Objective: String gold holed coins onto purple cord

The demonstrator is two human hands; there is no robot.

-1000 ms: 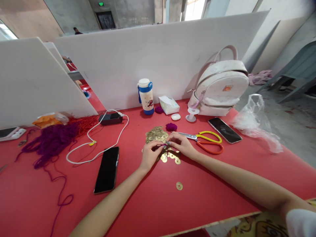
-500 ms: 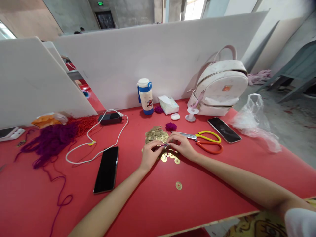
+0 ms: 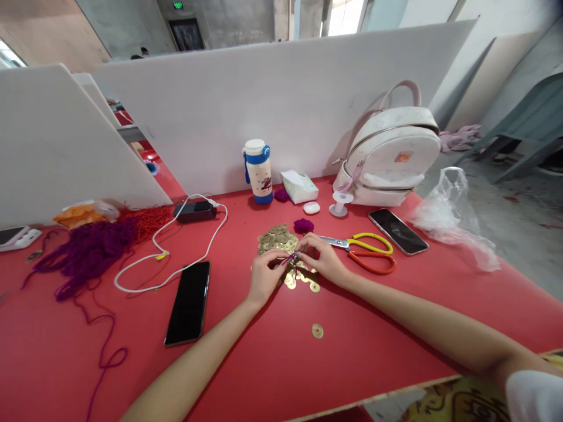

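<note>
Both hands meet over a pile of brass coins point(image 3: 278, 237) with square holes. My left hand point(image 3: 265, 278) is closed in a pinch on a short piece of purple yarn point(image 3: 288, 259). From the right, my right hand point(image 3: 324, 258) pinches at the same yarn, thumb and forefinger close together. Some of the yarn is hidden by the fingers. One loose coin point(image 3: 317, 331) lies nearer the front edge. Just behind the right hand sits a small purple yarn ball point(image 3: 303, 225). Scissors point(image 3: 369, 249) with yellow and orange handles lie beside that hand.
A black phone point(image 3: 188, 303) and white cable point(image 3: 169, 284) lie left, before a purple yarn heap point(image 3: 85, 255). Behind stand a bottle point(image 3: 259, 173), tissue pack point(image 3: 299, 186), spool point(image 3: 340, 205) and white backpack point(image 3: 391, 155). Another phone point(image 3: 398, 231) and a plastic bag point(image 3: 453, 217) are right.
The fingers of both hands have shifted slightly around the purple yarn, and the fingertips of my right hand sit a little differently. The whole view has moved slightly.
</note>
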